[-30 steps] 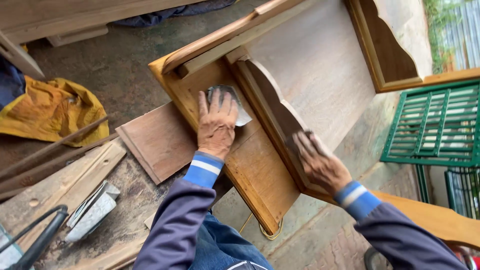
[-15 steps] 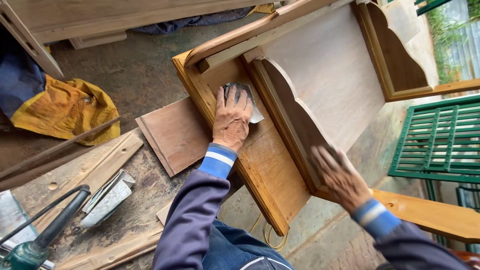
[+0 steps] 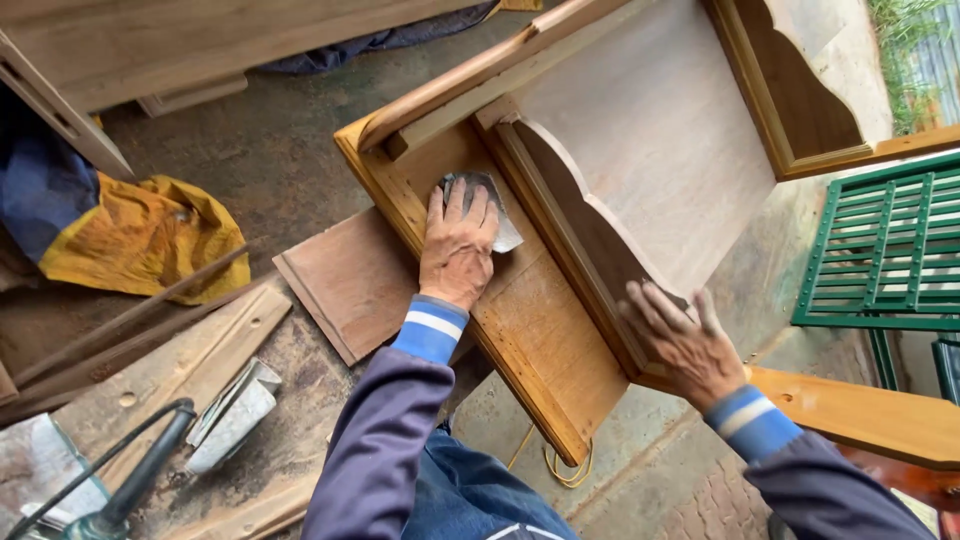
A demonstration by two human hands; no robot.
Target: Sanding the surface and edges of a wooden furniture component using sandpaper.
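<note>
My left hand (image 3: 458,248) presses flat on a grey sheet of sandpaper (image 3: 492,208) lying on the side panel (image 3: 545,335) of a wooden cabinet (image 3: 650,130) that lies tilted in front of me. My right hand (image 3: 685,343) rests with fingers spread on the lower edge of the cabinet's scalloped inner board (image 3: 580,235), holding nothing. Both arms wear dark blue sleeves with striped cuffs.
A loose wooden panel (image 3: 345,280) lies left of the cabinet. Planks (image 3: 170,370), a yellow cloth (image 3: 140,235), a folded metal piece (image 3: 235,412) and a black-handled tool (image 3: 140,470) lie on the dusty floor at left. A green louvred shutter (image 3: 885,250) stands at right.
My right hand slid down the scalloped board's edge toward me, then settled with fingers spread. My left hand stayed on the sandpaper, shifting only slightly.
</note>
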